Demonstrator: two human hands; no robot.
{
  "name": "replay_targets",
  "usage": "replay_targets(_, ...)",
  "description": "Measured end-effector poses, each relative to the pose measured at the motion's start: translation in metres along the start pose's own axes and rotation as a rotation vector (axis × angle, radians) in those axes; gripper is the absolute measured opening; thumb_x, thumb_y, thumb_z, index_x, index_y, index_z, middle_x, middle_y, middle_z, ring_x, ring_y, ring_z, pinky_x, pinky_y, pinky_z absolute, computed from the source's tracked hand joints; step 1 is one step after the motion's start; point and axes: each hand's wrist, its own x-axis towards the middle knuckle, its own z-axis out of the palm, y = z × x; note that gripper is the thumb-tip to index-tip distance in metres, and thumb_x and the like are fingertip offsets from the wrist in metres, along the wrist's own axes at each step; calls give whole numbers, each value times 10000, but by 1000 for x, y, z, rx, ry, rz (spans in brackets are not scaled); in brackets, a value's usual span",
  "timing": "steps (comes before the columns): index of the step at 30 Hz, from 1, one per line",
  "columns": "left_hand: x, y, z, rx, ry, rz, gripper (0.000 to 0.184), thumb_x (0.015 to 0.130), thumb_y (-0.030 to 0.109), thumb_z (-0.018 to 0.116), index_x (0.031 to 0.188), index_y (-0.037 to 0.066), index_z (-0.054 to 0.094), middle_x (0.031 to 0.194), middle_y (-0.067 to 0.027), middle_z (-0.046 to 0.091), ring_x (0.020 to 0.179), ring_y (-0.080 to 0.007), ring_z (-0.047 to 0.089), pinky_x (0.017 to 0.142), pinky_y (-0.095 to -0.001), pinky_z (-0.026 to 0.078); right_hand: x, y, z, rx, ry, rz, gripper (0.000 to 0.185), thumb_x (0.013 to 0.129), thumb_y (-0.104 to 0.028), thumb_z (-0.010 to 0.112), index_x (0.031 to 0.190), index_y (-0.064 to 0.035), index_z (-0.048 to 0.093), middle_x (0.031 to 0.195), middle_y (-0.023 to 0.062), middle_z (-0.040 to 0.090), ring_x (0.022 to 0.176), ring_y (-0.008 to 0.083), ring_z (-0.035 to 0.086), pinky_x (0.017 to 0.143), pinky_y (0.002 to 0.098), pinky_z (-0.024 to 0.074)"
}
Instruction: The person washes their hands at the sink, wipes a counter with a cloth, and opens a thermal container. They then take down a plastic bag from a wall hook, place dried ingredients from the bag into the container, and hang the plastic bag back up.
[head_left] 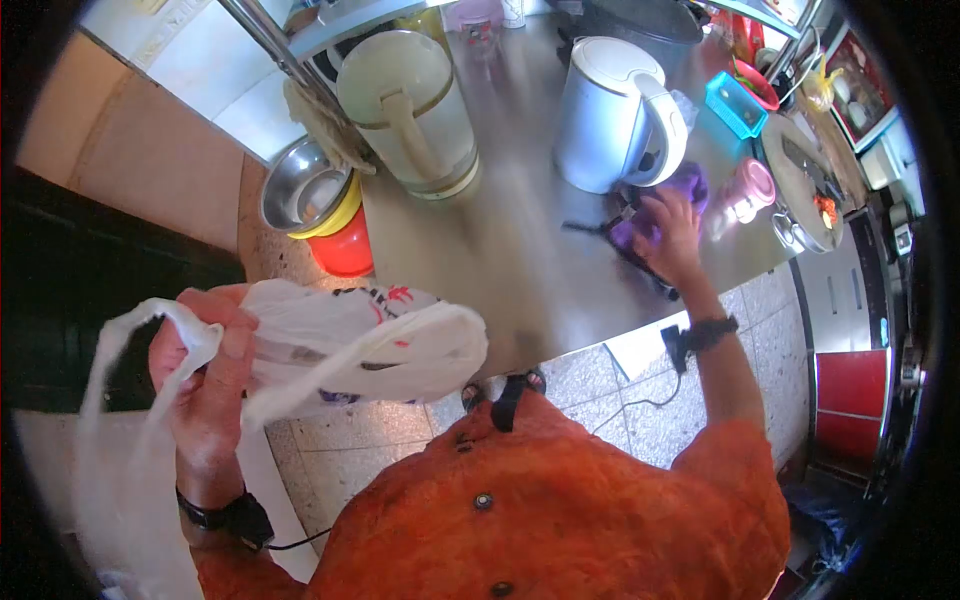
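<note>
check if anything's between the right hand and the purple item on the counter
Nothing visible is: the right hand is on the purple item. The kettle stands close by, toward the counter's far side, not between them.

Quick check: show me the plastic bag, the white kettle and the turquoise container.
Plastic bag [335, 340], head view: on its body.
White kettle [595, 130], head view: on its body.
Turquoise container [727, 115], head view: on its near wall.

Kettle [603, 120] on counter [515, 240], right of jug [440, 125]; cloth [690, 183] before kettle; bag [370, 345] left of cloth.
</note>
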Motion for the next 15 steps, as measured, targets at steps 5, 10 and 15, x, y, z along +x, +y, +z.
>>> replay_targets(5,12,9,28,-197,-43,58,84,807,119,514,799,42,483,901,-118,540,824,-158,485,761,-294,365,6,-105,-58,892,-126,-157,611,632,-203,700,1159,-61,426,1180,139,437,1107,291,408,946,368,305)
replay_targets(10,23,-10,62,-501,50,-19,90,796,92,539,863,36,514,924,-88,553,847,-128,502,775,-270,387,22,-146,-73,864,-177,-151,495,632,-217,705,1053,-43,513,996,101,558,939,266,521,823,378,395)
replay_targets(15,6,-59,93,-475,-13,-126,96,785,16,518,875,50,520,912,-46,535,825,-80,485,758,-232,386,17,-114,-65,1194,93,-40,278,598,64,638,837,-36,536,911,68,569,923,200,514,788,292,401)
